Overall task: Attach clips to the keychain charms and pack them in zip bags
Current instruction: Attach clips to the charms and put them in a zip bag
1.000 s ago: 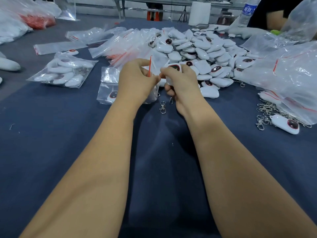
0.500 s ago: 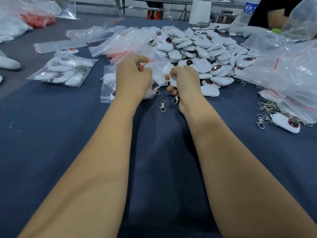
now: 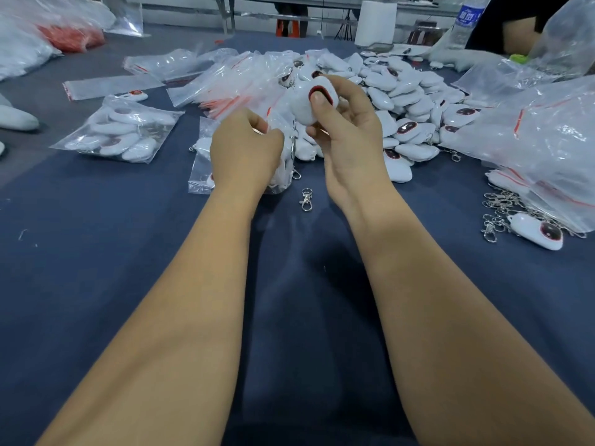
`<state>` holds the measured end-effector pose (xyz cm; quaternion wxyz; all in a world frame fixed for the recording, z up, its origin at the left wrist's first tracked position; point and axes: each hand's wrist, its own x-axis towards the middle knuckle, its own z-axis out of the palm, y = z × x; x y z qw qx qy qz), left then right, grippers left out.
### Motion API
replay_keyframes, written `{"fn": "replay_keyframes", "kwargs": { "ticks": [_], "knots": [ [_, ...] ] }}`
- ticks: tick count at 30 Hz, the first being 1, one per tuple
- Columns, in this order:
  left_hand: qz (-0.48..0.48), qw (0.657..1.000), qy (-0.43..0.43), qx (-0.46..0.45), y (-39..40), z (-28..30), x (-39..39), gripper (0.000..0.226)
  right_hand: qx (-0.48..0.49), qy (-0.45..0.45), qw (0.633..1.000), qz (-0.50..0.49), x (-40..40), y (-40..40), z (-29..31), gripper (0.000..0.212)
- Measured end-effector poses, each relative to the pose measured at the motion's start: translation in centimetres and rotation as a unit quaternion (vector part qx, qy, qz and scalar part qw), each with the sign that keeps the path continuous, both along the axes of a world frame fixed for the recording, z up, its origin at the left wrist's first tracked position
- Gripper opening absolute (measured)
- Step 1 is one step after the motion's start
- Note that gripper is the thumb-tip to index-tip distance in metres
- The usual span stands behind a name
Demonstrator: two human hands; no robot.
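Note:
My right hand (image 3: 351, 133) grips a white keychain charm (image 3: 302, 107) with a red-rimmed dark oval, raised above the table, thumb pressed on its face. Just left of it, my left hand (image 3: 244, 149) is curled and pinches the top of a clear zip bag (image 3: 283, 136); most of the bag is hidden behind that hand. A metal clip hangs between the two hands. One loose clip (image 3: 306, 199) lies on the blue cloth below them. Behind my hands spreads a big pile of white charms (image 3: 405, 101).
A packed bag of charms (image 3: 122, 130) lies at the left, with empty zip bags (image 3: 222, 82) behind it. At the right are a heap of clips (image 3: 497, 209), a single charm (image 3: 541, 231) and large plastic bags (image 3: 547, 140). Another person's arm (image 3: 518, 33) is at the far right.
My right hand has lifted and turned the charm up so its oval face shows. My left hand has dropped slightly and moved toward it with the bag.

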<state>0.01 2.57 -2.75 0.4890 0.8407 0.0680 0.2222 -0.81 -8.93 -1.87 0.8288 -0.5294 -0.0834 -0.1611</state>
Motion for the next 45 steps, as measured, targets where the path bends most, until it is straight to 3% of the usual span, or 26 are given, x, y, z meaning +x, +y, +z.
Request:
{"fn": "replay_keyframes", "kwargs": {
  "ticks": [4,10,15,24,27,30,32,34,37,42,44,45],
  "knots": [
    [-0.03,0.997,0.001,-0.073,-0.2,0.3,-0.2,0.006,0.021,0.046,0.998,0.025,-0.2,0.3,-0.2,0.016],
    [-0.042,0.989,-0.021,-0.143,-0.3,0.3,-0.3,0.015,-0.167,0.084,0.981,-0.06,-0.1,0.3,-1.0,0.014],
    [-0.055,0.99,-0.076,-0.107,-0.5,0.6,-0.3,0.008,-0.355,0.044,0.93,-0.084,-0.2,0.3,-1.6,0.01],
    [-0.063,0.99,-0.122,-0.033,-1.0,0.5,-0.6,0.01,-0.486,0.062,0.871,0.037,-0.6,0.7,-1.4,0.034],
    [-0.048,0.994,-0.093,-0.017,-1.1,0.3,-0.5,0.009,-0.442,0.064,0.894,0.018,-0.8,1.1,-1.2,0.028],
    [0.002,0.997,-0.066,0.051,-0.9,0.0,-0.1,0.011,-0.362,0.061,0.924,-0.109,-0.8,0.8,-1.0,0.023],
    [0.033,0.994,-0.054,0.095,-0.6,-0.3,0.0,0.015,-0.428,0.075,0.877,-0.208,-0.5,-0.1,-1.1,0.029],
    [0.049,0.991,-0.037,0.115,-0.3,-0.5,0.1,0.019,-0.538,0.115,0.79,-0.272,-0.3,-1.0,-1.3,0.037],
    [0.063,0.989,-0.027,0.131,0.2,-0.6,0.0,0.024,-0.633,0.168,0.713,-0.252,-0.2,-1.7,-1.8,0.038],
    [0.032,0.995,-0.089,0.039,0.1,-0.3,-0.3,0.035,-0.681,0.151,0.672,-0.248,0.0,-1.8,-2.2,0.033],
    [0.011,0.993,-0.112,0.019,-0.2,-0.2,-0.5,0.033,-0.665,0.14,0.69,-0.249,0.3,-1.9,-2.2,0.03],
    [-0.001,0.993,-0.116,0.021,-0.4,-0.2,-0.5,0.032,-0.63,0.138,0.724,-0.244,0.4,-1.9,-2.1,0.028]
  ]
}}
